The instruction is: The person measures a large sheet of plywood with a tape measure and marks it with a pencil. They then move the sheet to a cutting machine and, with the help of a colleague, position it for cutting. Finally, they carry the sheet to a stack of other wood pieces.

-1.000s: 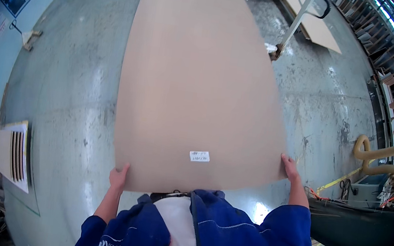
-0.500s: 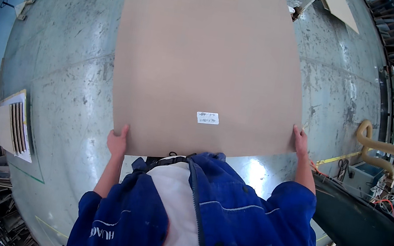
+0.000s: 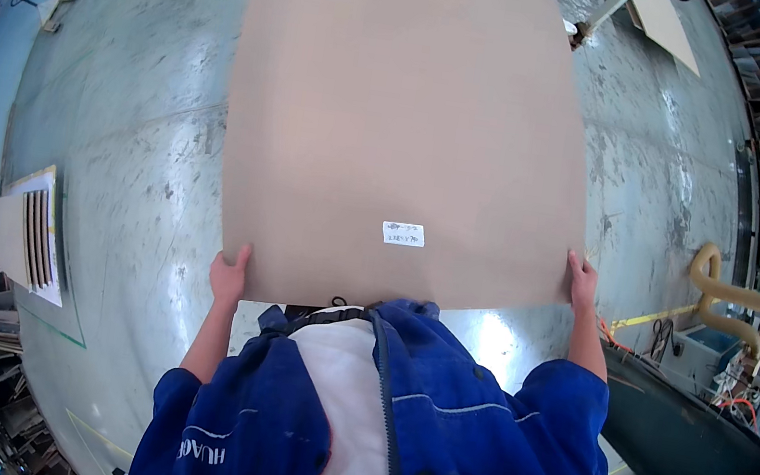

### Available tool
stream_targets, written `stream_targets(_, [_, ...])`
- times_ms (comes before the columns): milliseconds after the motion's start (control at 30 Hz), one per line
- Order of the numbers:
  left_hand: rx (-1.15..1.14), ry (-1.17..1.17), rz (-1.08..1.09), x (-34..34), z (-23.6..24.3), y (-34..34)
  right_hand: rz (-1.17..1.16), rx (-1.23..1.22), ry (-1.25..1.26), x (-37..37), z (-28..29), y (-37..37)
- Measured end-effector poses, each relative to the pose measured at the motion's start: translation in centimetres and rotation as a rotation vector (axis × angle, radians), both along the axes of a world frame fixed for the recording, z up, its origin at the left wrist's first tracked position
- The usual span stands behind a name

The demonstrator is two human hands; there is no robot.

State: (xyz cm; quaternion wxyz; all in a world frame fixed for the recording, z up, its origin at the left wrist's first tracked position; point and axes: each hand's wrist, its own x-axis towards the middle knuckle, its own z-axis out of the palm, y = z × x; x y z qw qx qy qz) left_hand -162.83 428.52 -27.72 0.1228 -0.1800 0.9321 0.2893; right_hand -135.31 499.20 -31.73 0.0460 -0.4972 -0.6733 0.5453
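A large flat brown board (image 3: 407, 115) stretches away in front of me, its near edge at my waist and its far end running past the top of the picture. A small white label (image 3: 403, 234) with writing sits on its near part. My left hand (image 3: 229, 275) grips the near left corner, thumb on top and the other fingers hidden beneath. On the right side edge, near that corner, my right hand (image 3: 581, 278) holds the board in the same way.
A stack of panels (image 3: 16, 235) stands at the left. A beige hose (image 3: 736, 297), a grey machine box (image 3: 704, 349) and a long dark green surface (image 3: 674, 429) lie to the right. Far right, a post (image 3: 606, 12) rises near a pale board (image 3: 667, 30). Racks line the right wall.
The board and both hands appear slightly lower and further right in the picture. Both hands keep their hold, and the surroundings have shifted a little too.
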Motion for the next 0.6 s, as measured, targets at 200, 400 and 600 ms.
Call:
stream_targets(200, [0.003, -0.007, 0.047, 2.4, 1.4, -0.1, 0.026, 0.014, -0.031, 0.1, 0.1, -0.1])
stream_targets(400, [0.044, -0.012, 0.162, 5.2, 0.5, -1.2, 0.102, -0.08, -0.008, 0.0, 1.3, 0.6])
stream_targets(600, [0.34, -0.023, 0.327, 6.7, -1.0, -2.2, 0.136, 0.011, -0.151, 2.1, 0.5, 0.7])
